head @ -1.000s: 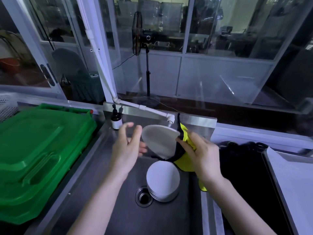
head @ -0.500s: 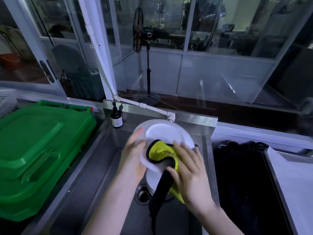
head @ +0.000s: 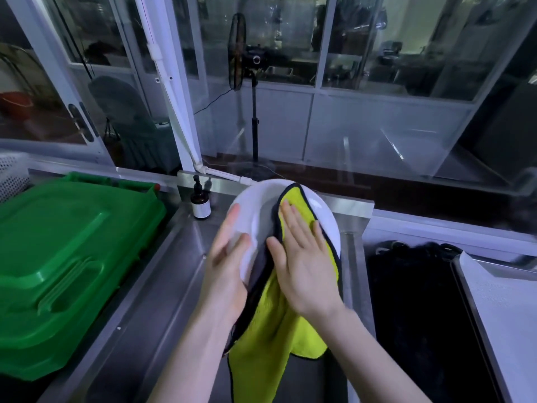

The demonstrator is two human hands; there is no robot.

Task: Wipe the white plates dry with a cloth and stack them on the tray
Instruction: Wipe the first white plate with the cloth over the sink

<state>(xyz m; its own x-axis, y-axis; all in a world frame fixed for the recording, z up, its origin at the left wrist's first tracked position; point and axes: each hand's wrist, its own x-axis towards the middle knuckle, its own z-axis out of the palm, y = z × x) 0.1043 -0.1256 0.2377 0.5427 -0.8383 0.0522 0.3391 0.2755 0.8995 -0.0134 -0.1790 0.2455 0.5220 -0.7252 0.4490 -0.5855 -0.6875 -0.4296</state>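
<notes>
plate (head: pixel 258 207): white, held up over steel sink (head: pixel 162 286), tilted w/ face toward cam.
L hand (head: pixel 229 257): grips plate's L edge, thumb on face, index laid up along rim; other fingers hidden.
R hand (head: pixel 302 257): flat, fingers straight, pressing cloth (head: pixel 270 324) onto plate; nothing gripped.
cloth: yellow w/ dark edging, top part spread on plate's R half under palm, rest hanging btwn forearms.
tray (head: pixel 499 309): pale, far R, well apart from plate.
misc: green crate (head: pixel 66 257) at L; brown pump bottle (head: pixel 200 203) on ledge just L of plate.
</notes>
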